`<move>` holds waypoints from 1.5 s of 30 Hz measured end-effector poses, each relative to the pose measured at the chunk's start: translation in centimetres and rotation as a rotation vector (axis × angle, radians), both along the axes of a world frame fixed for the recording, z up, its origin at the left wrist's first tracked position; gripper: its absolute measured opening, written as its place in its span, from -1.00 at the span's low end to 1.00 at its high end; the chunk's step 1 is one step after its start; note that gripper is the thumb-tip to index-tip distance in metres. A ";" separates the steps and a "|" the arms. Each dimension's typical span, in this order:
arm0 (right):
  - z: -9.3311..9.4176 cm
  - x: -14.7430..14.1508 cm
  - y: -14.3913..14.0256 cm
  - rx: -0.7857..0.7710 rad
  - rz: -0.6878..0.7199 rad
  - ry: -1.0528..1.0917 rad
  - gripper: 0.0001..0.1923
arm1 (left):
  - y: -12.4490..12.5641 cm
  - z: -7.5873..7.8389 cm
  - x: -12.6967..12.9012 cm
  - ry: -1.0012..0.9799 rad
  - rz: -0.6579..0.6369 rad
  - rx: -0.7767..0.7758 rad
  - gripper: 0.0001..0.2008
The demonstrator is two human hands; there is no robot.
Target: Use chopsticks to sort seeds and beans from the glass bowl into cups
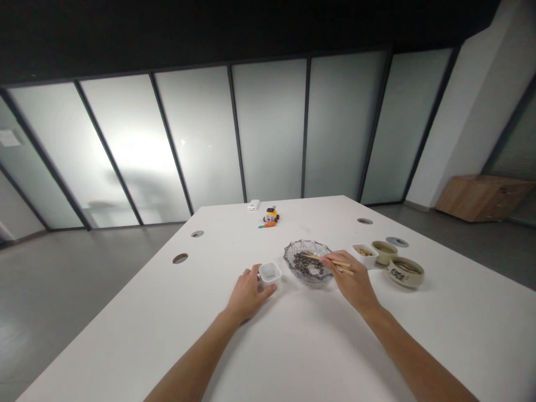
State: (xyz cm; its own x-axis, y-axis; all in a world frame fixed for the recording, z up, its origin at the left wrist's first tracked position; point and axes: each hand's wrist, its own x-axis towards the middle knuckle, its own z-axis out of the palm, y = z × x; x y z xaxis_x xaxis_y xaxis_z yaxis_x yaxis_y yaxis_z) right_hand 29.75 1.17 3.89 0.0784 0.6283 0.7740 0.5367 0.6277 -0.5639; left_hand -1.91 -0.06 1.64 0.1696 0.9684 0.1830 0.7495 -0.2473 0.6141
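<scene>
My left hand [248,294] grips a small white square container [270,273] that stands on the white table [293,346]. Just to its right sits a clear glass bowl [309,262] holding dark small pieces. My right hand [352,282] holds a pair of wooden chopsticks [335,262], with their tips reaching into the glass bowl over the dark pieces.
To the right of the glass bowl stand a small white container [365,254] with light pieces, a beige cup [384,251] and a beige bowl with dark writing [405,272]. A small colourful toy [271,216] and a white box [253,205] lie at the far edge. The tabletop has round cable holes [180,258].
</scene>
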 end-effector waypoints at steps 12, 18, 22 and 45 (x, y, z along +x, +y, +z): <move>0.0 -0.1 -0.3 0.010 0.035 -0.037 -0.42 | -0.2 0.4 0.1 0.018 0.003 -0.011 -0.41; 0.2 0.0 -0.2 0.057 -0.028 -0.006 -0.43 | -0.2 0.7 0.2 0.064 0.008 -0.031 -0.42; 0.0 0.0 0.0 0.040 -0.009 -0.011 -0.41 | -0.3 0.8 0.3 0.087 0.002 -0.020 -0.44; 0.2 -0.6 -0.1 0.006 -0.105 -0.043 -0.30 | -0.3 0.8 0.1 0.082 -0.009 -0.023 -0.38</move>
